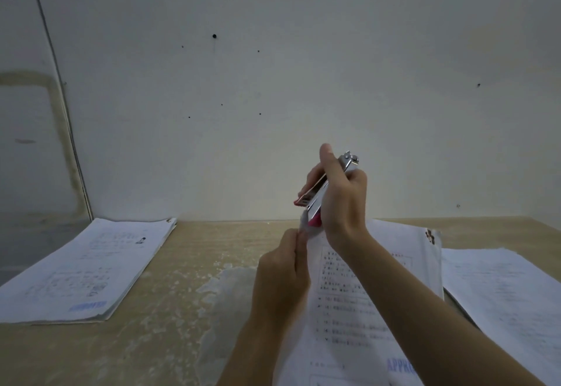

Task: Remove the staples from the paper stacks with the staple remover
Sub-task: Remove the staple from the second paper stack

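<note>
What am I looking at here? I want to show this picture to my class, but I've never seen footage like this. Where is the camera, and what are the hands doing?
There is one picture, taken by a wide-angle camera worn on a person's head, looking forward and down at their own bare hands. No machine is involved.

The right hand is raised and grips a metal tool with a pink end, the staple remover. The left hand pinches the top corner of the middle paper stack, lifting it toward the tool.

On the worn table lie two more stacks: one at the far left, one at the right. Behind is a plain wall. The staple itself is too small to see.
</note>
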Demonstrator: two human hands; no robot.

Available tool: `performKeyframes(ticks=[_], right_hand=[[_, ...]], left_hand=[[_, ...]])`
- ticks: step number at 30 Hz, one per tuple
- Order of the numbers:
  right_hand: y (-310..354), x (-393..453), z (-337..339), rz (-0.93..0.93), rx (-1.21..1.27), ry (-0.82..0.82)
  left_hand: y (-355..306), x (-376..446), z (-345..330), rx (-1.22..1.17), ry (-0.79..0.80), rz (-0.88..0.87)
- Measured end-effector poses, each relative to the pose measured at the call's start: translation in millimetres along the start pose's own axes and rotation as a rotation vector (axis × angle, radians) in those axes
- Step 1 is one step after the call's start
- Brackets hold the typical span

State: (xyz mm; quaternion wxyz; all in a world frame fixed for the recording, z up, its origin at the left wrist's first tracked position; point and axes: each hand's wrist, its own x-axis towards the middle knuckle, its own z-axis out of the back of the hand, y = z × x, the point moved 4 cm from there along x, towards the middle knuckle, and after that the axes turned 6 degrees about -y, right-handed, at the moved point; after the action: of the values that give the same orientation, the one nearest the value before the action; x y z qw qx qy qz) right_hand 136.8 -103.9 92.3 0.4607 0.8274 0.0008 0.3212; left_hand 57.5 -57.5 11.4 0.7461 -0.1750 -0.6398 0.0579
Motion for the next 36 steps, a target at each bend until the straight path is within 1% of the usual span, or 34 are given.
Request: performKeyframes(ticks=[3,8,14,18,24,29,34,36], right_hand=[[0.9,-3.2,-2.8,0.001,-0.033,-0.008],[2.1,-1.6,0.6,-0.057,-0.031,-0.077],[1.6,3.4,3.5,-0.09,-0.085,-0.032],[1.2,6.5,5.1,-0.068,-0.172,-0.006],[-0.4,3.8,5.6,-0.054,-0.199,-0.005],[-1.6,0.5,6.6,-0.039,-0.169,-0.04],[-1.5,-1.3,7.2,0.053,-0.207,-0.07],[-1.4,-1.8,8.2,0.059,-0.198,-0.046]], left_hand=[[0.7,-0.4,1.4,0.027,-0.004,-0.01],[-4.2,2.6,3.5,0.038,0.005,-0.069],[-5.2,1.2,2.0,0.022,0.011,-0.074],[-4.0,2.3,1.1,-0.009,0.016,-0.018],[-0.9,0.9,-2.0,-0.03,0.037,0.049],[-2.8,0.5,-1.0,-0.038,0.048,0.062],[-7.2,1.4,-0.4,-0.022,0.072,0.051],[-7.0,1.8,-0.7,-0.04,0.087,0.06]])
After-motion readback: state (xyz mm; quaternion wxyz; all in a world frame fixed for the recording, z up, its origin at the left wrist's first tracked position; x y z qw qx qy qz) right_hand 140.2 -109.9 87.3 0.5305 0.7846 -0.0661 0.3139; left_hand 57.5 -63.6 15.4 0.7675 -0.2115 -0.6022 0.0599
